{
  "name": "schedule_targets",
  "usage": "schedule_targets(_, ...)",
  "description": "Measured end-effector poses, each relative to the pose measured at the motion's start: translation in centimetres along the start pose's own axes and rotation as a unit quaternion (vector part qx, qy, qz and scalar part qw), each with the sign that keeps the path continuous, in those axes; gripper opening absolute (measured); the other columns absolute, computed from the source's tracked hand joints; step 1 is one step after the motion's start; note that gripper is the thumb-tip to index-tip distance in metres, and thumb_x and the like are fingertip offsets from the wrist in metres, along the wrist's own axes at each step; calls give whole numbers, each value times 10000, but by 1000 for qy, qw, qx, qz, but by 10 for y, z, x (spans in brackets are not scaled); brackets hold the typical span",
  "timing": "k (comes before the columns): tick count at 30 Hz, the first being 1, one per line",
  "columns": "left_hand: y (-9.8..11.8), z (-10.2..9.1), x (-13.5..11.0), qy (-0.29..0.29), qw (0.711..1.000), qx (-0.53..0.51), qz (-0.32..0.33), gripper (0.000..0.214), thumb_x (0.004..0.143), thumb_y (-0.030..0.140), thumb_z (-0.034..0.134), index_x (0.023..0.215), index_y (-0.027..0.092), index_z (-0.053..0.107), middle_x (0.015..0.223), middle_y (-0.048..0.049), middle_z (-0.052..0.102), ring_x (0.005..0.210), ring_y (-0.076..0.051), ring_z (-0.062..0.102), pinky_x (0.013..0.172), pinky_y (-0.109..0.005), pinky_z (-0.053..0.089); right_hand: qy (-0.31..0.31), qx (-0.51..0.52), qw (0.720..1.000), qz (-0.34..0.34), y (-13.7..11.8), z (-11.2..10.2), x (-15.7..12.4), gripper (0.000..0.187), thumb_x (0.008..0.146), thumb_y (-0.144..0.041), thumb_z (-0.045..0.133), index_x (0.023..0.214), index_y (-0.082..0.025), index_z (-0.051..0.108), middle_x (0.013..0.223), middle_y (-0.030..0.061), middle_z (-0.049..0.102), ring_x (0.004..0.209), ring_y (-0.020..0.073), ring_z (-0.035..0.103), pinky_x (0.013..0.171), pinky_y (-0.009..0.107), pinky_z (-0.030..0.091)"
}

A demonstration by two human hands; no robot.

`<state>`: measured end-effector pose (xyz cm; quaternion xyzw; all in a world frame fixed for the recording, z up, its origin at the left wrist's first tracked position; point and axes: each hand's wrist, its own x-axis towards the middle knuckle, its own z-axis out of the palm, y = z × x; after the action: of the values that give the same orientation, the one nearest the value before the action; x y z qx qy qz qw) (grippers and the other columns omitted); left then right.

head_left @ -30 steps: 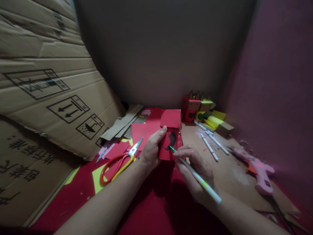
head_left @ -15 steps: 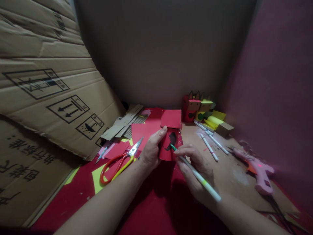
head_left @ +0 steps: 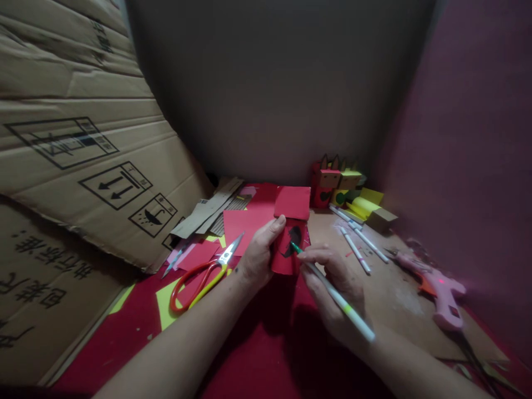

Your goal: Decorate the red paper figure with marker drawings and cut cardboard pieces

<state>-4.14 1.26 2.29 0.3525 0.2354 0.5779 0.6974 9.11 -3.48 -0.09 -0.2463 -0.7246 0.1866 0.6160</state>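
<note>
My left hand is closed around the side of a red paper craft figure, its thumb pressed on the front just below a square red flap. A dark shape, partly filled in, shows on the figure's rounded body. In a writing grip, my right hand pinches a white marker pen with a green tip. That tip touches or nearly touches the dark shape. My left fingers are hidden behind the figure.
Red-and-yellow-handled scissors lie on paper scraps left of my hands. To the right are several white markers and a pink glue gun on a cardboard sheet. Two eared paper figures stand behind; a large carton rises at left.
The marker tip has shifted slightly up and right on the figure, and the dark shape looks more filled. The figure has turned a little in my left hand.
</note>
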Motion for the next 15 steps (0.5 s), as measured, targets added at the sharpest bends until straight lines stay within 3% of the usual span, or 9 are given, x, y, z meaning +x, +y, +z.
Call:
schedule_targets(7,1,0,-1,0,1000,8,4,271,779,401,722,741,139,662,670,-8,661,573,-119,566,576,-232,445,-26,-3,1000,-5,-1,-1,-1,216,887,-84,513,1027,-222,601,914,48,594,833,185,584,724,337,491)
schedule_targets(15,1,-1,0,0,1000,14,4,290,790,421,711,780,133,672,696,-16,671,604,-125,582,607,-238,457,-9,13,1000,13,-1,-1,-1,232,892,-76,511,1047,-223,600,946,52,592,893,192,589,755,335,488)
